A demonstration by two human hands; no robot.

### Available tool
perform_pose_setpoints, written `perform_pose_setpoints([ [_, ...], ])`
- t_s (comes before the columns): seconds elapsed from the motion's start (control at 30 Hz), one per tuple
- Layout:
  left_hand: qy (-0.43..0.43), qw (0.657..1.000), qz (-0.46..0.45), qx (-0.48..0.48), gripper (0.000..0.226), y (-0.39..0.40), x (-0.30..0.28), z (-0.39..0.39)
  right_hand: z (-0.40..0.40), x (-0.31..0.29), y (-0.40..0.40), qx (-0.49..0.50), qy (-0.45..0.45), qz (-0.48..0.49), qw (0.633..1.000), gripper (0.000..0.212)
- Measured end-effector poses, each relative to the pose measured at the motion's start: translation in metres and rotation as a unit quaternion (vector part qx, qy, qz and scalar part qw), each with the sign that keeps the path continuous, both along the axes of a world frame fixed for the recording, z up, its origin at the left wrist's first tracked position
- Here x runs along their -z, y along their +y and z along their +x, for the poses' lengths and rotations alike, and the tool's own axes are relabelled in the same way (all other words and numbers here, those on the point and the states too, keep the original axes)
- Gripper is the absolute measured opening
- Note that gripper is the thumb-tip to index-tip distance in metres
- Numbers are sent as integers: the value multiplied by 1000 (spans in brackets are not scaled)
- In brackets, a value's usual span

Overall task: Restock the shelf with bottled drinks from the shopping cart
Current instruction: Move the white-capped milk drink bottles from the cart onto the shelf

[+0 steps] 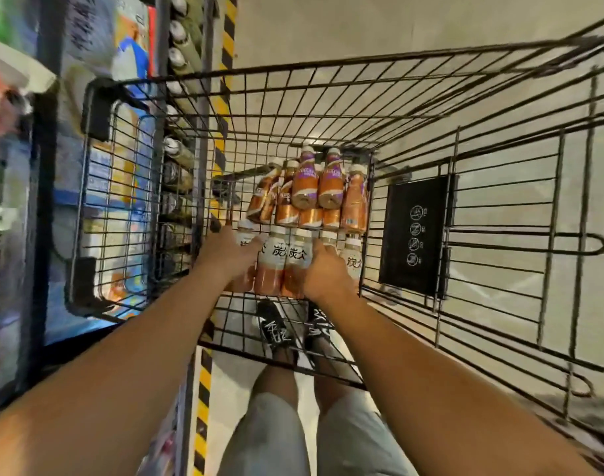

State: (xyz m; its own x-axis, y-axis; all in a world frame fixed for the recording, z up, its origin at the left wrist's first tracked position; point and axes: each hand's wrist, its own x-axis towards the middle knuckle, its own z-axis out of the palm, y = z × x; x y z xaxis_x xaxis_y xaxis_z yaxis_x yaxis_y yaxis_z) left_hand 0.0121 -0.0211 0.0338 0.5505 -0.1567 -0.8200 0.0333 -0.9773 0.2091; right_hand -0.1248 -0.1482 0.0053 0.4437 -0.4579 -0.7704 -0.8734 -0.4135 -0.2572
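A black wire shopping cart (pixel 328 73) stands below me. On its floor lie several brown drink bottles with white labels (pixel 276 259), and behind them several more with purple tops (pixel 305 187). My left hand (pixel 230 252) is curled around the leftmost white-label bottle. My right hand (pixel 323 269) wraps the side of another bottle to the right of the two middle ones. Both arms reach straight down into the cart.
A shelf (pixel 180 97) with rows of white-capped bottles stands to the left of the cart, edged by a yellow-black hazard strip (pixel 225 46). A black sign plate (pixel 414 235) hangs on the cart's right wall. My feet in black shoes (pixel 276 331) show under the cart.
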Motion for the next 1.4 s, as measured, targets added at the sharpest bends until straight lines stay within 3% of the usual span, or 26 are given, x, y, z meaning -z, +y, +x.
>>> perform_pose_setpoints([
  [0.23,50,996,50,-50,66,0,61,9,11,70,27,106,41,48,992,47],
  [0.33,45,996,56,-52,79,1,80,7,16,81,24,104,64,25,992,58],
  [0.5,10,997,53,-50,82,1,105,5,29,102,33,99,54,5,994,55],
  [0.83,-8,998,18,-54,63,23,105,12,33,111,35,179,27,12,983,44],
  [0.97,-14,998,-2,-62,57,32,84,15,26,90,35,214,2,21,977,63],
  [1.07,-19,997,-31,-68,51,36,56,17,23,58,29,192,-35,5,981,56],
  [1.27,-80,984,-95,-128,49,41,-25,17,25,-22,14,151,-176,-16,973,65],
  [1.4,-146,962,-163,-161,45,48,-86,14,32,-91,7,158,-284,-5,946,64],
])
